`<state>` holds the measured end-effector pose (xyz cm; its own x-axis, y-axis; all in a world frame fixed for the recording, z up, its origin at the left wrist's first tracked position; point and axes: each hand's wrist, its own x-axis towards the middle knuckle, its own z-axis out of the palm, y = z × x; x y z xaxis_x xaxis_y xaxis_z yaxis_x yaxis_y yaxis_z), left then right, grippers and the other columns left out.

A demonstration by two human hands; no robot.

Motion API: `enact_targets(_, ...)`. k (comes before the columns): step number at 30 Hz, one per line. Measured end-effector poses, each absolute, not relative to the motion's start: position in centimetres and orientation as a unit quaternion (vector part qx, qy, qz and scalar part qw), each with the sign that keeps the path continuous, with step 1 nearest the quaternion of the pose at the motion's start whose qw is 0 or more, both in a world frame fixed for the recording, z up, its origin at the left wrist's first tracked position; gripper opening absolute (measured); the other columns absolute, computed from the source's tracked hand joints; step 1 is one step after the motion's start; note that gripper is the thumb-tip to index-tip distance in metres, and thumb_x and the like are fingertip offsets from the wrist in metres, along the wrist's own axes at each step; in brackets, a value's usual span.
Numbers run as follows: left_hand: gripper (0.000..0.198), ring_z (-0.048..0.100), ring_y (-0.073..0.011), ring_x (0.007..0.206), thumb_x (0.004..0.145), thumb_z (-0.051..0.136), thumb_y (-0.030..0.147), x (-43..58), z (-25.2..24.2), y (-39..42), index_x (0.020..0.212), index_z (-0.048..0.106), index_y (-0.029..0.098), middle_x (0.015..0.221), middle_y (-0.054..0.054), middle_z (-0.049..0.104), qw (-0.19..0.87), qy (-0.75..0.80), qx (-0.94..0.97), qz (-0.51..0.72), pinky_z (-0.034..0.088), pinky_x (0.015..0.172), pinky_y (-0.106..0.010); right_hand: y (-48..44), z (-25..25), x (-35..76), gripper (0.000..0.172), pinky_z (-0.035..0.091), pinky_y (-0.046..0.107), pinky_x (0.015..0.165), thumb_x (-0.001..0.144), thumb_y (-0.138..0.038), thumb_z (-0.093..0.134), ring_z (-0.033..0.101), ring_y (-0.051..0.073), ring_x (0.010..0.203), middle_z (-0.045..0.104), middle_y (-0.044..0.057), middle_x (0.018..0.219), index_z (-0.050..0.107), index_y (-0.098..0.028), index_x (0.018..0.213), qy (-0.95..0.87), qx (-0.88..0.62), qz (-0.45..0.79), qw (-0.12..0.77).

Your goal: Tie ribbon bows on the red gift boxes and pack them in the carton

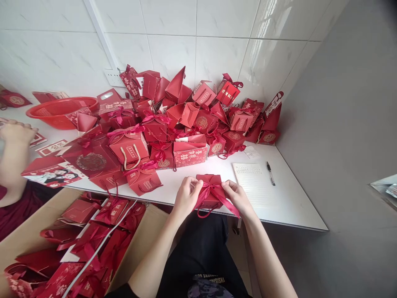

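Note:
A small red gift box (pixel 211 203) sits at the table's front edge, right before me. Round its top runs a red satin ribbon (pixel 214 188), tied in a bow at the middle. My left hand (pixel 190 193) pinches the ribbon on the left side of the bow. On the other side, my right hand (pixel 236 196) pinches the ribbon between thumb and fingers, and a loose tail hangs below it. A twisted red cord handle (pixel 204 214) droops from the front of the box.
Many red gift boxes (pixel 155 128) are heaped along the wall. A notebook (pixel 252 182) and a black pen (pixel 271 174) lie at right. At left are a red basket (pixel 52 111), another person's hand (pixel 18 131), and a carton (pixel 151 225) of boxes below.

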<state>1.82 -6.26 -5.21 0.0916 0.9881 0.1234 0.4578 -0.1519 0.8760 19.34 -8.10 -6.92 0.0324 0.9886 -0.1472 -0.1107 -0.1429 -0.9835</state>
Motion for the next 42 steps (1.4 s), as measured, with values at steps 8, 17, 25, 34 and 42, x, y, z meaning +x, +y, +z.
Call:
enact_targets(8, 0.014, 0.053, -0.0126, 0.066, 0.08, 0.049, 0.033, 2.2, -4.8, -6.6, 0.073, 0.049, 0.021, 0.076, 0.0, 0.056, 0.306, 0.537, 0.674, 0.404, 0.045, 0.066, -0.025, -8.6, -6.0, 19.2, 0.039, 0.033, 0.025, 0.054, 0.071, -0.053, 0.063, 0.041, 0.01, 0.053, 0.046, -0.004, 0.056, 0.047, -0.019, 0.06, -0.46, -0.516, 0.509, 0.512)
enact_targets(17, 0.01, 0.052, -0.0114, 0.061, 0.075, 0.052, 0.029, 2.3, -5.3, -6.6, 0.071, 0.048, 0.021, 0.064, 0.003, 0.053, 0.355, 0.543, 0.623, 0.437, 0.044, 0.062, -0.023, -8.6, -6.8, 19.3, 0.038, 0.034, 0.026, 0.059, 0.071, -0.052, 0.063, 0.042, 0.011, 0.056, 0.048, -0.003, 0.057, 0.048, -0.019, 0.059, -0.454, -0.518, 0.507, 0.518)
enact_targets(25, 0.008, 0.052, -0.0122, 0.061, 0.073, 0.05, 0.027, 2.0, -6.6, -6.1, 0.073, 0.05, 0.019, 0.064, 0.003, 0.053, 0.41, 0.535, 0.583, 0.453, 0.042, 0.063, -0.024, -8.7, -6.7, 19.2, 0.042, 0.033, 0.025, 0.055, 0.068, -0.055, 0.064, 0.04, 0.01, 0.054, 0.045, -0.004, 0.057, 0.044, -0.02, 0.058, -0.42, -0.536, 0.528, 0.509)
enact_targets(34, 0.024, 0.049, -0.0134, 0.061, 0.078, 0.05, 0.04, 2.4, -5.4, -6.4, 0.065, 0.044, 0.02, 0.062, 0.003, 0.047, 0.395, 0.553, 0.614, 0.402, 0.039, 0.063, -0.025, -8.6, -7.0, 19.3, 0.043, 0.034, 0.026, 0.056, 0.07, -0.058, 0.061, 0.041, 0.011, 0.054, 0.047, -0.003, 0.056, 0.044, -0.02, 0.06, -0.449, -0.526, 0.518, 0.503)
enact_targets(42, 0.019, 0.046, -0.011, 0.06, 0.081, 0.048, 0.033, 2.5, -5.6, -6.7, 0.068, 0.042, 0.02, 0.068, 0.003, 0.05, 0.372, 0.505, 0.645, 0.436, 0.038, 0.061, -0.023, -8.7, -6.8, 19.3, 0.043, 0.032, 0.025, 0.054, 0.07, -0.059, 0.06, 0.039, 0.01, 0.053, 0.045, -0.004, 0.055, 0.044, -0.02, 0.06, -0.459, -0.531, 0.501, 0.506)
